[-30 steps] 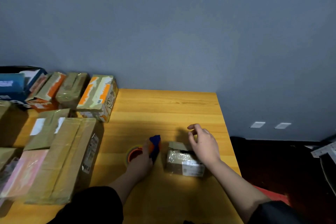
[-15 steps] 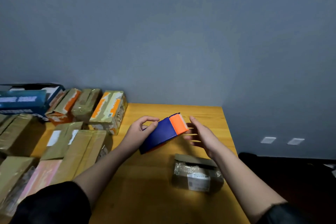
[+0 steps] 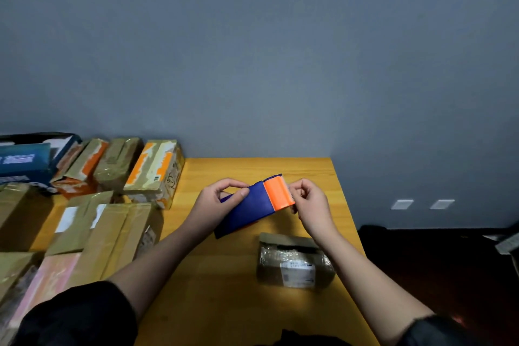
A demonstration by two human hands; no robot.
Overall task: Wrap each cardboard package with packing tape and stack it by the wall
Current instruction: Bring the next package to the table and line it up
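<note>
We hold the tape dispenser [image 3: 254, 206] in the air above the wooden desk [image 3: 252, 303], just behind the small cardboard package [image 3: 295, 261]. Our left hand [image 3: 217, 201] grips the dispenser's smooth dark blue body, fingers curled over its far edge and thumb on top. Our right hand [image 3: 309, 202] pinches at the serrated edge of its orange plastic end; we cannot tell whether any tape is caught between the fingers. The package lies flat on the desk, a squat brown box with crinkled, glossy clear tape across its top and a white printed shipping label [image 3: 298, 272] on its near face; the print is too small to read. Left of the package, by the grey wall [image 3: 252, 50], stand taped cartons [image 3: 156, 170] with torn orange and white patches, one with a small barcode, and a blue box [image 3: 25, 160] with white lettering we cannot read
</note>
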